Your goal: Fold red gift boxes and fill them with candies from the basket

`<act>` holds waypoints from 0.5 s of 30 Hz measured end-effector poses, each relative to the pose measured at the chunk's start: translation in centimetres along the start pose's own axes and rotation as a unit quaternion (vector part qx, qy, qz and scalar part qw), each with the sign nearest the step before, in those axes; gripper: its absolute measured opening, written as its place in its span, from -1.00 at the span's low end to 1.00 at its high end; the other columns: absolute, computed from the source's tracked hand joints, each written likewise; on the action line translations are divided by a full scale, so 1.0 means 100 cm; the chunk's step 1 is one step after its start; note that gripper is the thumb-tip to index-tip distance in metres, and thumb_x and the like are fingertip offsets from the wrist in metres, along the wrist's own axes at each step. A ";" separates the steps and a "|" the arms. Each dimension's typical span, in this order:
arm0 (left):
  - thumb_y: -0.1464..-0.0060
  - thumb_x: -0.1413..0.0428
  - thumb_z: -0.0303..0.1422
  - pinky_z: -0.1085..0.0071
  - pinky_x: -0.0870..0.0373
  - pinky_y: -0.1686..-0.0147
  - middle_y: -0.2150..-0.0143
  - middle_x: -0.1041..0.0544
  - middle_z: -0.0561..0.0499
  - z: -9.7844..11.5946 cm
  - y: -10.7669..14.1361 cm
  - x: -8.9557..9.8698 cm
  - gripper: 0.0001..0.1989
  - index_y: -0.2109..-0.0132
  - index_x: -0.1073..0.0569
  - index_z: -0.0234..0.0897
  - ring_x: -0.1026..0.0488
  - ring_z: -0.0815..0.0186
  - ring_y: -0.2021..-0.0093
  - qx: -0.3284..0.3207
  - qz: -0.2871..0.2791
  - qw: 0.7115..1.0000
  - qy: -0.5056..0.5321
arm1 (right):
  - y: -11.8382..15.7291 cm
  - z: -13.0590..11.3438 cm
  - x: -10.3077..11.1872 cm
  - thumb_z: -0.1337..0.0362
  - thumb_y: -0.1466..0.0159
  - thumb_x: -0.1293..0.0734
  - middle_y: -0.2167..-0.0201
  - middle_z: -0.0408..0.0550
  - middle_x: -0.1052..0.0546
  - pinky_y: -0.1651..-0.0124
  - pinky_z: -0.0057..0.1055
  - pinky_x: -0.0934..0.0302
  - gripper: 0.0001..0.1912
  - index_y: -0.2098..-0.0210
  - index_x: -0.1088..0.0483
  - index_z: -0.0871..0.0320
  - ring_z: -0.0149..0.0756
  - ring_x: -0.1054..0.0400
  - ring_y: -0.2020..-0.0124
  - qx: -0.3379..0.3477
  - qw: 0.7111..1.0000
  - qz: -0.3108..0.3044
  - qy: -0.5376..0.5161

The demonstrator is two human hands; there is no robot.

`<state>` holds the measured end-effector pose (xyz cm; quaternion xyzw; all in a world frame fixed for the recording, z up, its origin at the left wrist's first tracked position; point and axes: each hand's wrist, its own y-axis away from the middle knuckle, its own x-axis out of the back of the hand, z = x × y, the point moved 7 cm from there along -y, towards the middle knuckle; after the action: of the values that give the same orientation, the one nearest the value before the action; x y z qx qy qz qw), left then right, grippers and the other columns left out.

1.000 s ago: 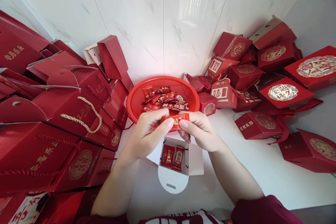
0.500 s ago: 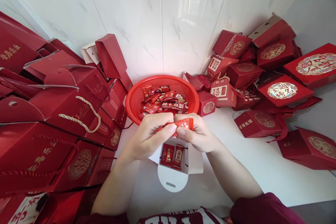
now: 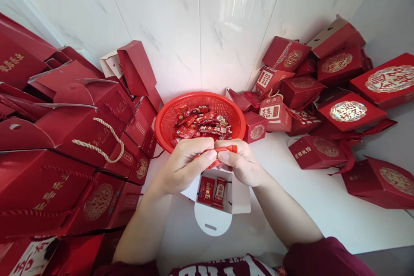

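My left hand [image 3: 187,161] and my right hand [image 3: 242,161] meet in front of the basket, both closed on one small red candy packet [image 3: 226,150]. Thumbs pinch it near the middle, so much of its wrapper is hidden. Just below the hands stands an open box [image 3: 213,223] with a white inside and its flaps folded out. Two red wrapped candies [image 3: 207,189] lie side by side in it; the hands cover its far edge. Behind the hands, a red plastic basket [image 3: 159,127] holds a heap of wrapped candies [image 3: 203,123].
Red gift boxes [image 3: 74,133] with rope handles are stacked along the left. More red boxes [image 3: 349,110] with gold and white print are piled on the right. A white tiled wall [image 3: 161,21] rises behind the white table [image 3: 278,168].
My thumbs have pressed onto the candy packet, which now looks bent and more covered. My hands stay in nearly the same place; the box and basket have not moved.
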<state>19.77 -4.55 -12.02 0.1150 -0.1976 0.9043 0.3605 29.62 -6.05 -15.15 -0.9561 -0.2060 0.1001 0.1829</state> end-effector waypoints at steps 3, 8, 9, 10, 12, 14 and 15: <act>-0.30 0.05 -0.28 0.39 -0.08 0.46 0.51 -0.20 0.10 0.003 -0.002 -0.002 -0.64 0.48 -0.18 -0.26 -0.12 0.40 0.49 -0.011 -0.002 1.000 -0.007 | 0.001 0.000 0.003 0.07 -0.40 -0.22 0.58 -0.18 -0.26 0.56 -0.44 0.04 -0.58 0.54 -0.25 0.14 -0.44 -0.01 0.60 -0.001 0.999 0.016 0.032; -0.31 0.06 -0.27 0.41 -0.09 0.47 0.50 -0.21 0.09 0.005 -0.001 -0.005 -0.65 0.46 -0.19 -0.26 -0.12 0.40 0.49 -0.008 -0.004 1.000 -0.005 | 0.004 -0.006 0.009 0.00 -0.45 -0.10 0.64 -0.16 -0.29 0.53 -0.42 -0.05 -0.46 0.57 -0.27 0.14 -0.41 -0.12 0.62 0.008 0.995 0.047 0.087; -0.31 0.06 -0.26 0.41 -0.09 0.47 0.50 -0.21 0.09 0.003 -0.001 -0.005 -0.64 0.47 -0.17 -0.25 -0.12 0.40 0.49 0.002 -0.007 1.000 0.003 | 0.004 -0.008 0.012 -0.03 -0.45 -0.07 0.63 -0.15 -0.32 0.53 -0.41 -0.07 -0.44 0.55 -0.31 0.14 -0.39 -0.15 0.62 0.009 0.995 0.056 0.082; -0.31 0.07 -0.25 0.41 -0.10 0.47 0.50 -0.21 0.09 0.002 0.000 -0.005 -0.64 0.46 -0.17 -0.25 -0.13 0.40 0.49 0.012 -0.011 1.000 0.013 | 0.005 -0.010 0.017 -0.05 -0.45 -0.04 0.61 -0.12 -0.36 0.53 -0.40 -0.10 -0.42 0.50 -0.36 0.14 -0.37 -0.17 0.61 0.010 0.995 0.070 0.073; -0.32 0.07 -0.26 0.41 -0.14 0.45 0.50 -0.25 0.08 -0.002 0.000 -0.007 -0.64 0.46 -0.19 -0.26 -0.16 0.40 0.48 0.030 -0.017 0.998 0.043 | 0.006 -0.017 0.028 -0.06 -0.44 -0.04 0.50 -0.06 -0.45 0.47 -0.37 -0.19 -0.45 0.36 -0.46 0.14 -0.32 -0.26 0.54 0.025 0.992 0.105 0.063; -0.30 0.07 -0.29 0.41 -0.17 0.43 0.50 -0.29 0.07 -0.007 -0.001 -0.008 -0.66 0.46 -0.24 -0.27 -0.21 0.39 0.47 0.047 -0.016 0.994 0.093 | 0.006 -0.027 0.038 0.01 -0.40 -0.16 0.33 -0.01 -0.51 0.32 -0.31 -0.31 -0.61 0.20 -0.50 0.11 -0.24 -0.38 0.37 0.058 0.988 0.118 0.081; -0.29 0.07 -0.31 0.41 -0.18 0.42 0.50 -0.30 0.06 -0.010 -0.002 -0.010 -0.68 0.45 -0.27 -0.27 -0.22 0.38 0.47 0.058 -0.019 0.990 0.128 | 0.006 -0.032 0.039 0.08 -0.36 -0.23 0.24 0.00 -0.52 0.21 -0.28 -0.34 -0.71 0.14 -0.50 0.09 -0.20 -0.41 0.25 0.077 0.986 0.107 0.099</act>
<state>20.56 -4.55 -13.23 0.0229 -0.0944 0.9145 0.3928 34.21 -5.85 -12.95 -0.9609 -0.0752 0.0398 0.2635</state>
